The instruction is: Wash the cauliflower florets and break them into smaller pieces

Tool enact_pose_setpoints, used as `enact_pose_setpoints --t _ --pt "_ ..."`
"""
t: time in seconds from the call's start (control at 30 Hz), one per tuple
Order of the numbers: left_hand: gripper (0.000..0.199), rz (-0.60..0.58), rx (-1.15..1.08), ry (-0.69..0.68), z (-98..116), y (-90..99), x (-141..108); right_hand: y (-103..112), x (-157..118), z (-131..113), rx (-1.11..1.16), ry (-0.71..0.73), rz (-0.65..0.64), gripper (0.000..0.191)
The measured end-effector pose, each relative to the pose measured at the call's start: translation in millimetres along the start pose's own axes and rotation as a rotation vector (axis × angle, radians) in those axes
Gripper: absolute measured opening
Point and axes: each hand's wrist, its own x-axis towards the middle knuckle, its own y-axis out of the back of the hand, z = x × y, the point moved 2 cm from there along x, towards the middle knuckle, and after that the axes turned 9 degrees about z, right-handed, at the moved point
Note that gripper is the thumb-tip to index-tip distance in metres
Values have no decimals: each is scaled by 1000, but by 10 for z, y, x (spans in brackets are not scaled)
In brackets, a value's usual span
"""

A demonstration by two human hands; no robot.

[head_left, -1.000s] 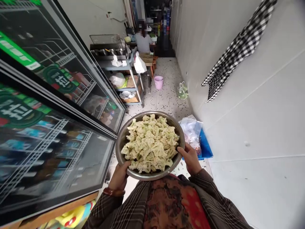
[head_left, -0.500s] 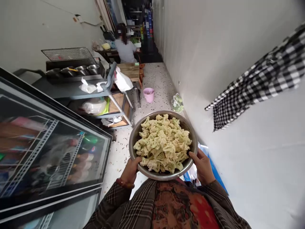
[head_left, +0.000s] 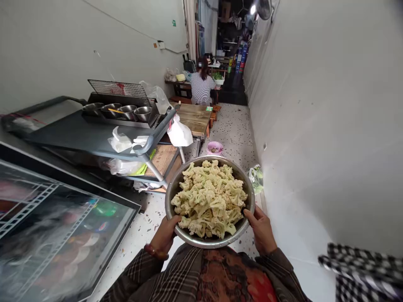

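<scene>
A round metal bowl (head_left: pixel 188 240) is held out in front of my body, heaped with pale cauliflower florets (head_left: pixel 210 197). My left hand (head_left: pixel 164 235) grips its near left rim, thumb over the edge onto the inside. On the near right side my right hand (head_left: pixel 260 230) clasps the rim the same way, thumb on top. The fingers under the bowl are mostly hidden on both sides. Behind the bowl's far rim, a pink bucket (head_left: pixel 214 147) with scraps in it stands on the floor.
To the left stand a glass-door fridge (head_left: pixel 103 247) and a grey cart (head_left: pixel 75 134) carrying metal containers. A wooden table (head_left: pixel 192 118) is beyond, and a seated person (head_left: pixel 202 88) works farther back. A white wall (head_left: pixel 315 126) runs along the right, with a bagged vegetable (head_left: pixel 255 178) at its foot.
My view has tilted up and moved down the passage. The fridge and the checkered cloth have slid lower in view, while the bowl stays in both hands.
</scene>
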Motion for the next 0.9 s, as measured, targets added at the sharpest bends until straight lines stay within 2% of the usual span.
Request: enact_pose_setpoints --t 0.17,0.3,0.4,0.53,0.63,0.73,0.83,0.9 --pt "49 -46 0 -2 644 -733 960 -438 1089 -312 -28 3 69 54" --pt "51 -57 17 13 1195 -1363 1502 -647 1828 -600 -11 7 140 56" --pt "53 -63 11 5 1493 -1784 1852 -767 2367 -759 2 0 141 54" --pt "54 -25 -23 6 1681 -2295 2360 -947 3215 -967 -9 6 65 53" --pt "54 42 -98 15 1747 -2687 2738 -1092 3970 -1189 -48 13 -96 54" --pt "51 158 -195 11 1832 -3076 3045 -1206 4752 -1434 -115 -26 -261 57" --pt "43 303 -276 8 1953 -3401 3289 -1305 5468 -1653 -221 -61 -322 62" --pt "35 404 -319 10 2042 -3552 3458 -1404 5871 -1764 -270 -87 -371 64"
